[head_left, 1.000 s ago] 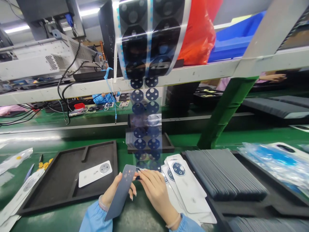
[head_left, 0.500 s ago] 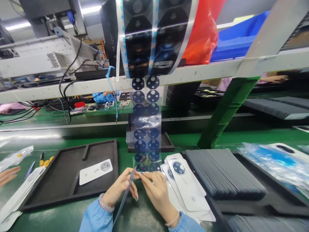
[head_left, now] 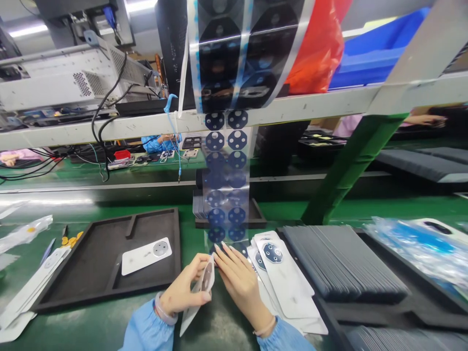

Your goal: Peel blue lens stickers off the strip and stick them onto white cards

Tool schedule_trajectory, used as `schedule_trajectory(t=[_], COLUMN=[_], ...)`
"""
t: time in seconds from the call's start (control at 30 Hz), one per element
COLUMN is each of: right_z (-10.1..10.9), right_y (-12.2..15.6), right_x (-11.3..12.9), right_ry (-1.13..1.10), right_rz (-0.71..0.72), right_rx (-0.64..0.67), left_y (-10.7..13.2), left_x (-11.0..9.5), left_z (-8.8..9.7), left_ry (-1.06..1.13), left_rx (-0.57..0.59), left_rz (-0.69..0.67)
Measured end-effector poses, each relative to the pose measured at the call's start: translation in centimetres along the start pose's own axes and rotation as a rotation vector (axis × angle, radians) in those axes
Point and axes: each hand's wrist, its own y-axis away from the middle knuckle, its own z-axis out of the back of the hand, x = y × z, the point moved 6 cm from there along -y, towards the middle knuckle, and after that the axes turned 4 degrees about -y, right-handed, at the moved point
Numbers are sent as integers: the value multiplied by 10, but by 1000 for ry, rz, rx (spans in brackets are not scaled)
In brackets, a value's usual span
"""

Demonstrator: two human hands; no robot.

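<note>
My left hand (head_left: 185,287) is closed around a thin phone back cover (head_left: 199,292), held nearly edge-on with its pale side and round camera hole facing right. My right hand (head_left: 237,278) has its fingers stretched out, the tips at the bottom end of a clear film strip (head_left: 226,195) carrying dark octagonal lens stickers that hangs from the shelf above. Just right of my hands is a fanned pile of white back covers (head_left: 285,287), the top one showing a dark camera ring. A single white cover (head_left: 146,256) lies in the black foam tray (head_left: 91,273) on the left.
A row of dark covers stands on edge in a black tray (head_left: 343,263) to the right. Blue-tinted plastic bags (head_left: 420,243) lie far right. White covers (head_left: 25,297) and yellow bits lie at the left edge. A white shelf rail (head_left: 146,129) and green post (head_left: 351,165) cross overhead.
The cover in my left hand has turned from its dark side, through edge-on, to its pale side. My right fingers rose to the film's end. Another person's hand at the left edge is gone.
</note>
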Motion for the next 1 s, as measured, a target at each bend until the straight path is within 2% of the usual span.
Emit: schedule_trajectory(t=[0.2, 0.37, 0.5, 0.6, 0.7, 0.77, 0.83, 1.0], right_z=[7, 13, 11, 9, 3, -1, -3, -5], right_y=[5, 4, 2, 3, 2, 0, -2, 9], right_x=[-1, 9, 12, 13, 14, 11, 2, -30], right_ry=[17, 31, 31, 10, -101, -275, -480, -861], right_rz=[53, 123, 102, 65, 13, -86, -268, -810], right_rx=[-6, 3, -6, -43, -4, 58, 79, -99], left_y=[-2, -2, -1, -1, -1, -1, -1, 4], left_x=[-6, -5, 0, 4, 5, 5, 4, 3], left_z=[-7, -5, -1, 4, 11, 17, 24, 40], left_ry=[13, 238, 301, 294, 244, 209, 177, 77], left_rx=[-5, -44, -77, -144, -249, -321, -404, -692], left_rz=[-34, -11, 12, 8, -7, -3, 18, -6])
